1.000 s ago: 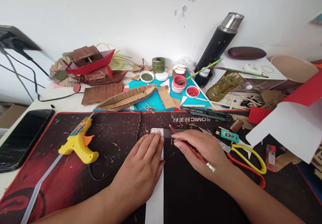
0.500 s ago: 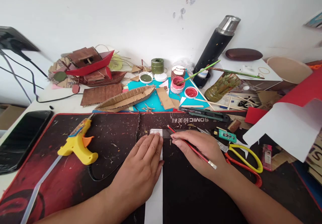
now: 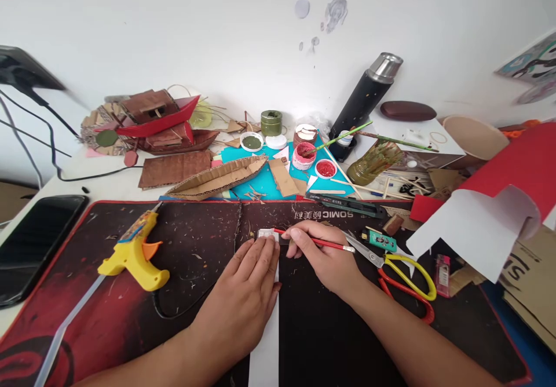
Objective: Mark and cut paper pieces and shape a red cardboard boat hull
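Observation:
My left hand lies flat, fingers stretched forward, on a white paper strip. Under its fingertips, across the strip's far end, is a clear ruler, mostly covered by my hands. A red pencil is pinched in my right hand, its tip at the strip's far right edge. Right of that hand lie scissors with yellow and red handles and a green lighter. On the left, a yellow hot glue gun rests on the dark mat.
Behind the mat stand a cardboard boat hull, a red boat model, paint pots and a black thermos. A box cutter lies at the mat's back edge. Rolled red-and-white paper is at right, a phone at left.
My right hand has shifted left, bringing the pencil tip to the paper strip; the pencil now lies flatter. My left hand stays pressed on the strip. The view has tilted slightly.

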### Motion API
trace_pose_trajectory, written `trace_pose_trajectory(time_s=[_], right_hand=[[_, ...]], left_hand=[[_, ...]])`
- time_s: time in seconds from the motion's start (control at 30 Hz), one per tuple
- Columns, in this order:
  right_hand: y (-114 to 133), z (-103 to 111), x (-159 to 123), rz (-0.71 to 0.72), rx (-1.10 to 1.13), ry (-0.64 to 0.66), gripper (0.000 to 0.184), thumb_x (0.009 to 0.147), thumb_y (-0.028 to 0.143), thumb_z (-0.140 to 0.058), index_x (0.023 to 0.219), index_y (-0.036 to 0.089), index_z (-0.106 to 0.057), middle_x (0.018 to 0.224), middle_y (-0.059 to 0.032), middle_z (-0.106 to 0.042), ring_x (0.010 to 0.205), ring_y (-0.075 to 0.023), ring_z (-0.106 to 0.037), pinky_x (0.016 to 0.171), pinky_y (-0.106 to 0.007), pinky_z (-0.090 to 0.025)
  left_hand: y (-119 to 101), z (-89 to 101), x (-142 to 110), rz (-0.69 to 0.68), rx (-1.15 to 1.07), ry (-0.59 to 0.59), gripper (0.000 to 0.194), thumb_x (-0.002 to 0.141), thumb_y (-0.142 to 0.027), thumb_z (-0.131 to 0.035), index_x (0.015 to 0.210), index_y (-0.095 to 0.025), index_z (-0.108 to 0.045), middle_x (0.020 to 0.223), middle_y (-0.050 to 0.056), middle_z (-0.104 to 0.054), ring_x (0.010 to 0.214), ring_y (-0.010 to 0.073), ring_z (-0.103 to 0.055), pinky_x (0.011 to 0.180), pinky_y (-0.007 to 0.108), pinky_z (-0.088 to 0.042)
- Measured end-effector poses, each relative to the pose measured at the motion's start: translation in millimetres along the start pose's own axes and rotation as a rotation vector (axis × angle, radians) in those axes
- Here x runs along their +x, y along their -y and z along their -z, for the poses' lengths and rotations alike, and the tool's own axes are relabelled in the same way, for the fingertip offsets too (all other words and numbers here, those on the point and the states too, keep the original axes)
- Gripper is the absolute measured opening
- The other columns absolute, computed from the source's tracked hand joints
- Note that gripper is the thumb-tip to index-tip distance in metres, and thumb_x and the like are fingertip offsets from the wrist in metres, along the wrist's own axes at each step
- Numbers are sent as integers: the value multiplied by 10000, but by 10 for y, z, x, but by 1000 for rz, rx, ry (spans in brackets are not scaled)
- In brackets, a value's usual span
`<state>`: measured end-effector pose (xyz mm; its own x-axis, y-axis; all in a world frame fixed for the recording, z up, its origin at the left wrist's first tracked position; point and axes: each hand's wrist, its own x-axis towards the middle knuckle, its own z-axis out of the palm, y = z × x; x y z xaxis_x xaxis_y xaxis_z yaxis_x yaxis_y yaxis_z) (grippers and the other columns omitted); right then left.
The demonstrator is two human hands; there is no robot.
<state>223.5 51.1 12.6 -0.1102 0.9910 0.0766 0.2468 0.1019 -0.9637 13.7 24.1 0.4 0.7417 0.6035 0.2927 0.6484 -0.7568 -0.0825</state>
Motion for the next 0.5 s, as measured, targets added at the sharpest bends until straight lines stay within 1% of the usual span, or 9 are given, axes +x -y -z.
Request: trace_pose_trajectory(time_s=[0.17,0.3,0.5], right_hand=[[-10,9,6,-39,27,17,399,1110,482,-607,915,194,-804,752,-34,-790,664,-159,-726,642,-265,-594],[-11,11,9,-55,49,16,382,1114,467,-607,953,187,-810,762,-34,-790,669,-151,-724,646,-253,-593],[-26,5,14,-62,53,26,403,1111,492,-605,920,195,-800,756,-31,-779,670,-153,-712,646,-261,-585]], left_hand=[[4,0,1,0,-8,6,475,1133,-252,-390,1401,-61,-733,1484,184,-704,1378,315,-637,1212,476,-440],[10,-5,-4,-6,-19,13,476,1131,-247,-389,1415,-60,-723,1489,183,-699,1387,320,-627,1223,482,-420],[4,-28,-22,22,-64,5,468,1139,-283,-409,1429,-75,-711,1506,171,-685,1416,310,-597,1253,472,-386]])
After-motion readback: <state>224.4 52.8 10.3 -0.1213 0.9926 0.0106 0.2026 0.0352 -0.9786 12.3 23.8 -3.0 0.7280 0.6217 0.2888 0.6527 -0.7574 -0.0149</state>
